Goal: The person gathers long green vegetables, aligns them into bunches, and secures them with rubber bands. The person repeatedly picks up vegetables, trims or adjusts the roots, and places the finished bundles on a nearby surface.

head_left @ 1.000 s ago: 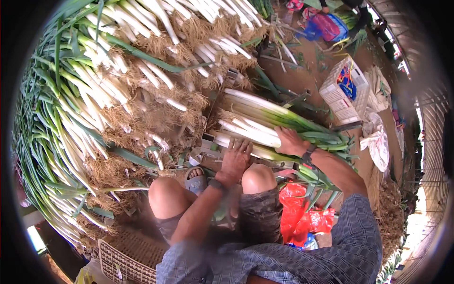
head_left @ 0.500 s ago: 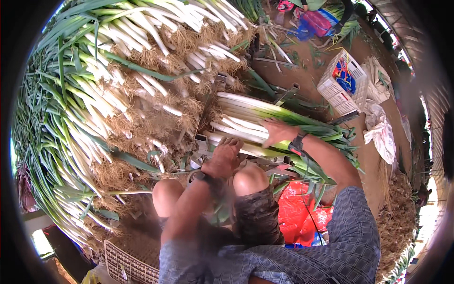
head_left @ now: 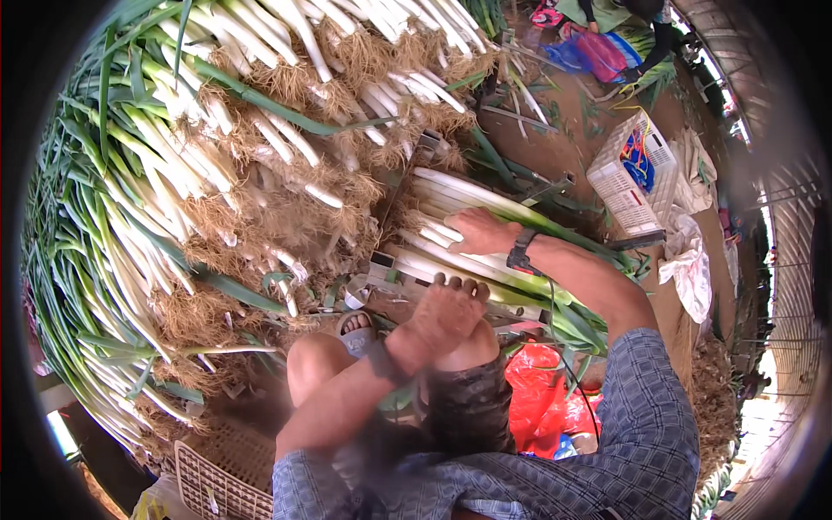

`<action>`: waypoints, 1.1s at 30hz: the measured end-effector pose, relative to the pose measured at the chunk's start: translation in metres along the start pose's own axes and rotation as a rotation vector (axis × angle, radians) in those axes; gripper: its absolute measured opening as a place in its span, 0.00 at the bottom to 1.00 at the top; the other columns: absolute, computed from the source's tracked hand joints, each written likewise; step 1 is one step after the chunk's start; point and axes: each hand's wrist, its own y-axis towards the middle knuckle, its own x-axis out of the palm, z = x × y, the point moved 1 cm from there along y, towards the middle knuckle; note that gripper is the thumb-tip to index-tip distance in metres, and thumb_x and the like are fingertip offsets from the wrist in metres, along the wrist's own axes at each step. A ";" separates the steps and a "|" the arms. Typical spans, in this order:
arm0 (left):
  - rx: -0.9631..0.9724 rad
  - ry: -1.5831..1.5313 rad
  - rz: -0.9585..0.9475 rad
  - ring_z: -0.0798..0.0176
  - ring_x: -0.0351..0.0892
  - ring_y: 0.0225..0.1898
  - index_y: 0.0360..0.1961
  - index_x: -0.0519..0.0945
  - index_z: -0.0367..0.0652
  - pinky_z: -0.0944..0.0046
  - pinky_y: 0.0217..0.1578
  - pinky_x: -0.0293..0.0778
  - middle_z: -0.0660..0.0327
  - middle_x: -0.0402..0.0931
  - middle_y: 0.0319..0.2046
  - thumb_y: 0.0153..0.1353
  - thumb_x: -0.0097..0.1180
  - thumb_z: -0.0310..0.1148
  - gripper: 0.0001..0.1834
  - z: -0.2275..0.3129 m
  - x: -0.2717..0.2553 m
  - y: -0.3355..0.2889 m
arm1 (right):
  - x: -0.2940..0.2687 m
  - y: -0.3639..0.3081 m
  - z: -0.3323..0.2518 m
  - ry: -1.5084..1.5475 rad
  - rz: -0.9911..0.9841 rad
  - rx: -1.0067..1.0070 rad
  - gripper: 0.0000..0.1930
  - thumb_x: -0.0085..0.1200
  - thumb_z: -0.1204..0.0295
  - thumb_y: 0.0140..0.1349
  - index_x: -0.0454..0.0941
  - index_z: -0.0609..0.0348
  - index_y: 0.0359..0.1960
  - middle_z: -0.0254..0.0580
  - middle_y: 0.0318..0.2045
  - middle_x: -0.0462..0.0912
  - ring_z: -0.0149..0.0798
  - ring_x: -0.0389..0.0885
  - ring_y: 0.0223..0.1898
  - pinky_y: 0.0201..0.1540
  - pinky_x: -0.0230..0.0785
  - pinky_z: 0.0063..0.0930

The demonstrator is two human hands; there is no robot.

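Note:
Trimmed leeks (head_left: 451, 191) lie side by side in a metal frame in front of me, white ends to the left and green leaves to the right. My right hand (head_left: 485, 232) is over the middle of this bundle, its fingers closed on some white stalks. My left hand (head_left: 449, 314) is above my knee at the bundle's near edge. Its fingers are curled in, and whatever they may hold is hidden. Dark bands circle both wrists.
A large heap of leeks with roots (head_left: 165, 199) fills the left side. At the right stand a white plastic crate (head_left: 626, 195) and a white sack (head_left: 686, 269). Red plastic (head_left: 533, 399) lies beside my leg; another person (head_left: 598, 13) is at the far right.
My right hand has shifted left along the leeks toward their white ends. My left hand has moved right and nearer to me, its fingers now curled. The view has shifted slightly.

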 end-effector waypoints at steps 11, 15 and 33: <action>0.009 -0.088 -0.042 0.57 0.85 0.41 0.41 0.79 0.42 0.57 0.45 0.78 0.58 0.83 0.35 0.60 0.56 0.32 0.10 0.012 0.001 -0.003 | 0.009 0.030 0.001 0.401 0.189 -0.061 0.23 0.65 0.61 0.51 0.78 0.72 0.38 0.63 0.32 0.82 0.57 0.82 0.35 0.41 0.72 0.48; 0.005 -0.141 -0.099 0.57 0.85 0.40 0.42 0.79 0.41 0.56 0.44 0.78 0.58 0.83 0.35 0.60 0.55 0.32 0.10 0.014 0.000 0.003 | -0.003 0.073 -0.026 0.451 0.043 -0.021 0.26 0.67 0.57 0.54 0.80 0.71 0.44 0.62 0.35 0.84 0.56 0.83 0.39 0.44 0.73 0.47; -0.094 -0.341 0.082 0.54 0.80 0.20 0.25 0.86 0.49 0.51 0.24 0.74 0.62 0.80 0.20 0.67 0.52 0.64 0.30 0.037 0.010 0.006 | -0.025 0.060 -0.039 0.168 0.040 0.082 0.22 0.68 0.60 0.59 0.80 0.67 0.46 0.67 0.44 0.85 0.65 0.84 0.49 0.51 0.75 0.54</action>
